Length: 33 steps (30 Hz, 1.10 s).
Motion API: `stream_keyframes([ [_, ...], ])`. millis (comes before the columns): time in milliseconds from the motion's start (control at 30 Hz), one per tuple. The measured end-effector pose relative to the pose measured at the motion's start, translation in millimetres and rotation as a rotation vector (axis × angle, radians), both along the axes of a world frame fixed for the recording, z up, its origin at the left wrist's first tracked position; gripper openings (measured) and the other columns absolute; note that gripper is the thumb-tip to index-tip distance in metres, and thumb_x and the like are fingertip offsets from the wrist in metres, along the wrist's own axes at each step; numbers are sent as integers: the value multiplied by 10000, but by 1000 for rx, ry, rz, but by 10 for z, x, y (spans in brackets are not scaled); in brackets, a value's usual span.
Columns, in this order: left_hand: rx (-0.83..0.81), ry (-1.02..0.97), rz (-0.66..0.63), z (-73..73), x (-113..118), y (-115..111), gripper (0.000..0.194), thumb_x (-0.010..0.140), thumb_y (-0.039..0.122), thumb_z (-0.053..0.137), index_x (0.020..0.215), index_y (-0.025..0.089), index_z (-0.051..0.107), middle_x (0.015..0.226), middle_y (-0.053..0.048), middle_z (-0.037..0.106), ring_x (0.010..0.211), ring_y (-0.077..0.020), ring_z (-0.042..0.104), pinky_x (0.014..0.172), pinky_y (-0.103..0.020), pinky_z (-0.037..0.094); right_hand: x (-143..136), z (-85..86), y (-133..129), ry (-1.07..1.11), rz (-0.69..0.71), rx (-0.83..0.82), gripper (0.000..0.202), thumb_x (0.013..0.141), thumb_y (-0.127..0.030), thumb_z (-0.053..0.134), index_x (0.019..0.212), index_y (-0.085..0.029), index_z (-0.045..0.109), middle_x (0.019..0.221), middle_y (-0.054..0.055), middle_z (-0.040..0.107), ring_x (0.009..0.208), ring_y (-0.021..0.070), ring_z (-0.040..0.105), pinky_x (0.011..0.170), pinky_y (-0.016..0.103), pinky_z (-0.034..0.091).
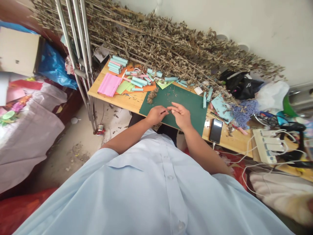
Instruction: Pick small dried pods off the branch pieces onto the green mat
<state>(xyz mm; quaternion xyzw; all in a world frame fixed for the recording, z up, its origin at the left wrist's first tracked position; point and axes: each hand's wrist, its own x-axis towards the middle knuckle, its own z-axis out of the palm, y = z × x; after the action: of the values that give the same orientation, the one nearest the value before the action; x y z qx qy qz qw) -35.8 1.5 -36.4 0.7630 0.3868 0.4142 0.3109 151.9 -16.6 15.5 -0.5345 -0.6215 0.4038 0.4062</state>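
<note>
Over the front part of a dark green cutting mat (188, 101), my left hand (156, 115) is closed, thumb and finger pinched together. Its fingertips almost meet those of my right hand (181, 115), whose thumb and index finger also pinch while the other fingers stick out. Something small and dark shows between the two hands, too tiny to name. A clump of dried plant matter (153, 94) lies on the mat's left side, beyond my left hand. Loose brown crumbs are scattered on the mat behind my hands.
Dried leafy stalks (156, 42) are heaped along the wall. Blue paper rolls (139, 81) and a pink paper sheet (109, 85) lie on the table's left. To the right are a phone (216, 131), purple yarn (244, 112) and a power strip (265, 147). Metal poles (77, 49) stand left.
</note>
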Motion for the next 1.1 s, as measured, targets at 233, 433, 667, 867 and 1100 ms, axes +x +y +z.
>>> stream_keyframes([
  [233,21,-23,-8,4,0,-10,288,1052,360,585,919,164,748,913,-88,734,871,-188,670,846,-316,526,33,106,-134,-380,130,296,409,1007,-311,524,1377,-257,690,1266,79,790,1178,254,755,1097,474,581],
  [433,42,0,-10,28,-5,-16,393,1081,399,514,823,167,698,817,-72,683,804,-180,629,784,-305,496,72,160,-155,-795,282,521,443,969,-182,524,1376,-175,698,1345,136,750,1299,288,694,1166,499,518],
  [667,22,-31,-12,15,-8,-8,256,1040,360,608,965,170,761,955,-95,755,907,-200,683,863,-324,527,33,99,-151,-497,19,421,414,1031,-276,489,1394,-241,686,1297,90,776,1220,257,733,1133,498,552],
  [867,-7,-4,-13,30,-5,-4,240,1036,340,611,950,172,759,959,-91,757,916,-196,681,877,-321,526,44,-5,-190,-357,-43,236,310,989,-334,583,1191,-246,801,1205,85,804,1147,261,751,1086,496,580],
  [1100,8,5,-19,56,-7,-16,258,1039,296,576,872,170,727,880,-73,719,865,-187,651,825,-307,505,-11,55,-223,-460,78,384,337,1044,-301,525,1225,-223,798,1213,119,785,1154,257,726,1065,461,582],
])
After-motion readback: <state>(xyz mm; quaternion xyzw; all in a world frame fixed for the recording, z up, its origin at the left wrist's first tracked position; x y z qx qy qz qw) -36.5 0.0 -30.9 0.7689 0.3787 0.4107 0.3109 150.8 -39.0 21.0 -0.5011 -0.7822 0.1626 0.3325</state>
